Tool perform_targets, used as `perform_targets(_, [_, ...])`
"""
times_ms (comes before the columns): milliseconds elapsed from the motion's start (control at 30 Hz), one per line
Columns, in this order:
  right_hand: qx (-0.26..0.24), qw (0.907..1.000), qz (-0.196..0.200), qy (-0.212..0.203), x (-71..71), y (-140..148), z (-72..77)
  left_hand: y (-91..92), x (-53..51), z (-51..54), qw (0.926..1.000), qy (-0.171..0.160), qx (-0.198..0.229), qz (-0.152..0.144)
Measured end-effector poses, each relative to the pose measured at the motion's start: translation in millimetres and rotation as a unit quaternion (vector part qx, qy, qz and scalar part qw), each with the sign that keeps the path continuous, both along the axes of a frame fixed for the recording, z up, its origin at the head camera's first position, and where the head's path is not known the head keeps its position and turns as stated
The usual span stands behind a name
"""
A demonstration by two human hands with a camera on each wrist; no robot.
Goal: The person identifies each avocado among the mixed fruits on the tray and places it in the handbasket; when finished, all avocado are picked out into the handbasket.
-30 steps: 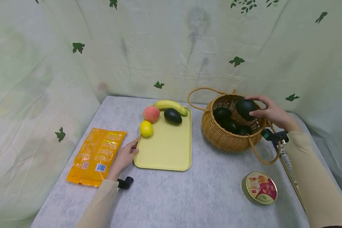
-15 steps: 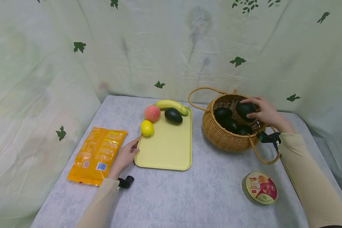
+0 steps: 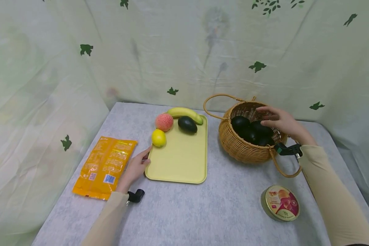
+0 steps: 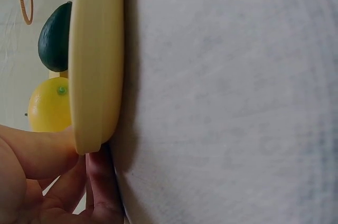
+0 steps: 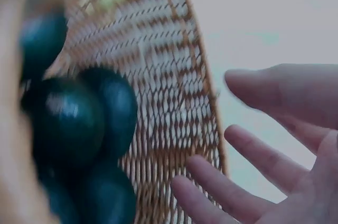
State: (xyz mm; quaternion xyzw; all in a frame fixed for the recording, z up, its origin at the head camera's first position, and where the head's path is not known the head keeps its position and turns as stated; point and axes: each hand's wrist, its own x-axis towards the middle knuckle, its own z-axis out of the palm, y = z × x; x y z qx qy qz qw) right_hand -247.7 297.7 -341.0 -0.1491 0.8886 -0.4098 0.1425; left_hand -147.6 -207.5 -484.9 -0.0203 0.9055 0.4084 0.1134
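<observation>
My left hand [image 3: 136, 168] pinches the left edge of a pale yellow tray [image 3: 178, 162]. In the left wrist view the thumb [image 4: 45, 152] lies at the rim and fingers reach beneath it. On the tray are a lemon [image 3: 158, 138], a pink peach-like fruit [image 3: 164, 122], a dark avocado [image 3: 187, 124] and a banana [image 3: 184, 113]. At the right, my right hand [image 3: 284, 123] hovers over a wicker basket [image 3: 243, 153], holding nothing. Its fingers are spread in the right wrist view. Several dark avocados [image 5: 68, 121] lie heaped inside the basket.
An orange packet [image 3: 104, 167] lies left of the tray. A round tin [image 3: 281, 203] stands in front of the basket. One basket handle [image 3: 290, 175] sticks out towards the front, another [image 3: 206, 107] to the left. A patterned curtain [image 3: 184, 51] hangs behind the table.
My right hand has let go of an avocado, which has come to rest lower among the others in the basket. The left hand and tray stay where they were.
</observation>
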Motion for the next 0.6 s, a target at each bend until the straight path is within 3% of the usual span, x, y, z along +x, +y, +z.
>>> perform_targets(233, [-0.104,0.9944,0.004,-0.021,2.8,-21,7.1,-0.8,-1.7,-2.3,1.0,0.004,-0.002,-0.003])
perform_targets(433, [-0.192,0.98,0.044,-0.03,-2.1,-46,10.7,-0.9,-1.1,-3.2,1.0,0.001,-0.001,0.0])
perform_targets(600, [-0.23,0.97,0.071,-0.034,-6.4,-72,10.6,-0.7,-1.2,-3.5,1.0,-0.001,-0.003,0.003])
